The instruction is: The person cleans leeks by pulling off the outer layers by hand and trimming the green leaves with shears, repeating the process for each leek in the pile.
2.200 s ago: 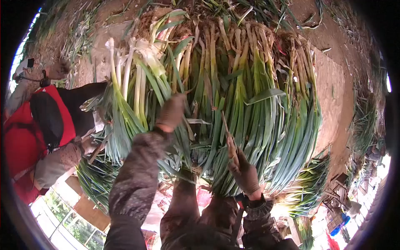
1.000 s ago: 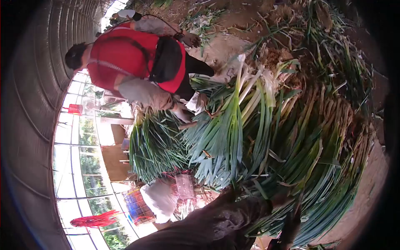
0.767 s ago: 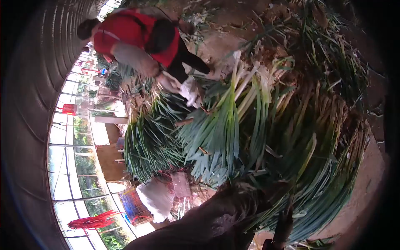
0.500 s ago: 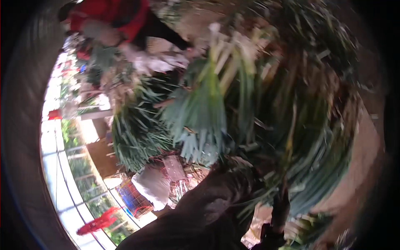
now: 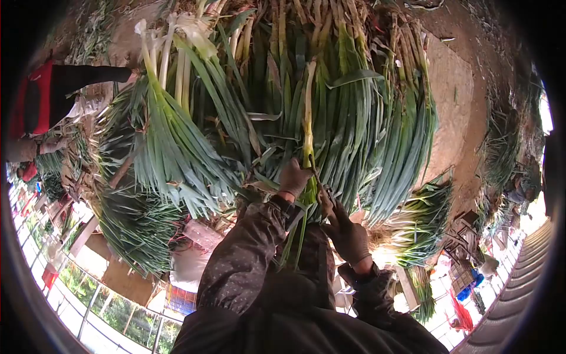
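Note:
My gloved left hand (image 5: 293,178) is closed around a single long green onion (image 5: 308,118) in the middle of the view. Its pale yellowish stem points away from me, and its leaves hang down toward my lap. My gloved right hand (image 5: 349,237) grips a slim, dark, narrow-bladed tool (image 5: 319,184), whose exact kind I cannot tell. The tool's tip lies right at the onion, just beside my left fingers. Beyond both hands spreads a thick heap of green onions (image 5: 348,127), roots away and leaves toward me.
A looser bunch of green onions (image 5: 171,138) lies on the left, with another pile (image 5: 138,221) behind it. More onions (image 5: 421,221) lie at the right. A person in red and black (image 5: 44,97) is at the far left. Bare ground (image 5: 451,100) shows on the right.
The view has swung round and steadied, bringing the onion heap toward the centre. Both hands now show clearly, together at one onion; earlier they were dark and blurred.

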Motion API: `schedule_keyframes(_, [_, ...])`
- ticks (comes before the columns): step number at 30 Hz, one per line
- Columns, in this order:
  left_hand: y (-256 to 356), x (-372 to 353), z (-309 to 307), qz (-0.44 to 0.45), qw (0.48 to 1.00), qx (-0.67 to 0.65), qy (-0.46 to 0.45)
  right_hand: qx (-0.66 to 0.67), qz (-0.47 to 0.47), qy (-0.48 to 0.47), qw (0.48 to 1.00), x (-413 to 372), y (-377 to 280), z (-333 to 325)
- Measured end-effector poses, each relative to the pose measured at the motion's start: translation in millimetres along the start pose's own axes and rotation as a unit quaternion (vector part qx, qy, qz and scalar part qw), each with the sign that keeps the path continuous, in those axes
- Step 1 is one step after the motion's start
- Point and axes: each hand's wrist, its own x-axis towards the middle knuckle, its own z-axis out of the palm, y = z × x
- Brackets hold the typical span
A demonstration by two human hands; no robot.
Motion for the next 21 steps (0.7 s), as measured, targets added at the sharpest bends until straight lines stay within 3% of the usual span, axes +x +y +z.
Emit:
schedule_keyframes(1, [2,-1,-2,-0.002,1.0,-0.005,-0.003,0.018,0.035,-0.012,0.999,3,-3,-4])
schedule_keyframes(5, [-4,0,-2,0.001,0.999,-0.048,-0.014,0.029,-0.004,0.036,0.999,22,-1,0])
schedule_keyframes(11, [3,1,-11,0.011,0.996,-0.066,-0.055,0.059,0.036,0.034,0.997,46,-12,-13])
schedule_keyframes(15, [12,-1,-18,0.036,0.993,-0.074,-0.087,0.065,-0.058,0.084,0.993,54,2,1])
schedule_keyframes(18, [25,-9,-26,0.017,0.991,-0.095,-0.098,0.051,-0.047,0.08,0.994,75,15,19])
schedule_keyframes(21, [20,-8,-25,0.074,0.98,-0.165,-0.083,0.03,-0.058,0.093,0.993,100,18,20])
